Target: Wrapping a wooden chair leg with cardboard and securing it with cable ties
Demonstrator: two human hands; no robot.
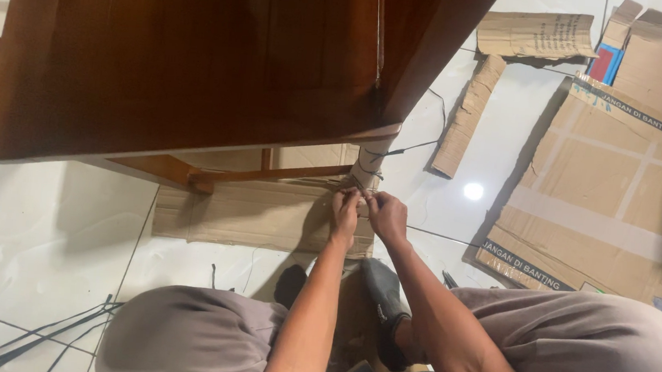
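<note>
We see a flattened brown carton [606, 192] with dark printed bands at right, and torn cardboard pieces [536, 34] farther back.

The person's 2 forearms are bare, no sleeves, watch or rings that I can see, & both the left hand [345, 211] & right hand [388, 216] are ungloved. Legs are covered in loose grey-taupe trousers [594, 348], plain fabric w/ soft folds at the knees. On the feet, dark grey/black socks [382, 291], 1 w/ a small pale mark near the ankle.
</note>
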